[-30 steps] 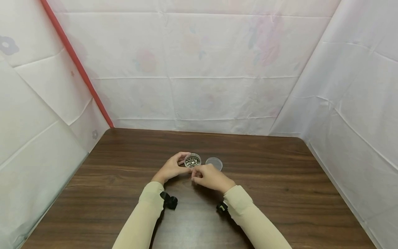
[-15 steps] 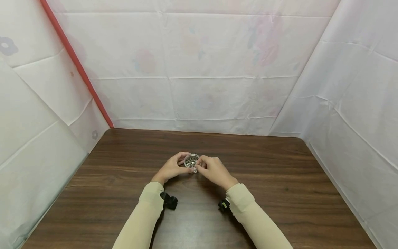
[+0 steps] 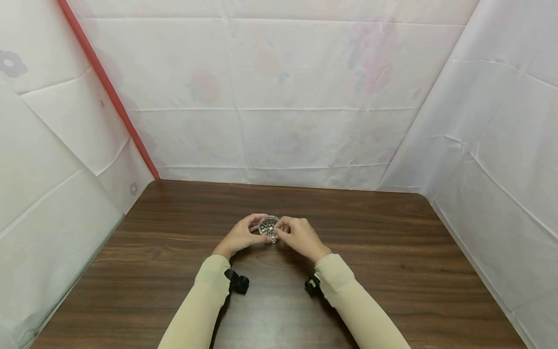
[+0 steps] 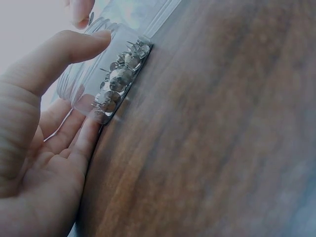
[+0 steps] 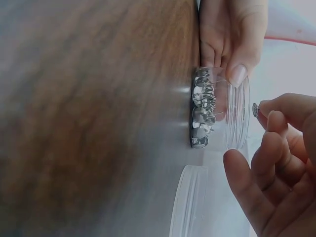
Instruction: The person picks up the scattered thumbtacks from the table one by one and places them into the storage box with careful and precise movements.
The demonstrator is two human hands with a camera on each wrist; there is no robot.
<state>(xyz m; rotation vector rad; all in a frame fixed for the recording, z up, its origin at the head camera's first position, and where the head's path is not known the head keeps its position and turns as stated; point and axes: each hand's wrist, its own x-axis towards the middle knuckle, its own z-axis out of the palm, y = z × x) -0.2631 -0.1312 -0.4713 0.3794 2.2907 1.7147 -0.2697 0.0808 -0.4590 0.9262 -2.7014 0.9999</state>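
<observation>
A clear round plastic jar (image 5: 222, 131) stands on the table, its bottom covered with silver thumbtacks (image 4: 121, 79). My left hand (image 3: 241, 236) holds the jar from the left, thumb against the near wall and fingers around the far side. Just above the open rim, the right hand (image 3: 302, 239) pinches a single thumbtack (image 5: 256, 109) between its fingertips. That tack's flat head faces the jar mouth in the right wrist view. On the table beside the jar lies a clear lid (image 5: 187, 202), which the right hand hides in the head view.
The brown wood-grain table (image 3: 383, 271) spreads out around both hands. White patterned sheeting (image 3: 279, 97) hangs behind and at both sides, with a red strip (image 3: 109, 89) at the left corner.
From in front of the jar, the right hand has moved up and right to its rim, covering the lid. Over the last half second it barely shifts. The left hand stays put.
</observation>
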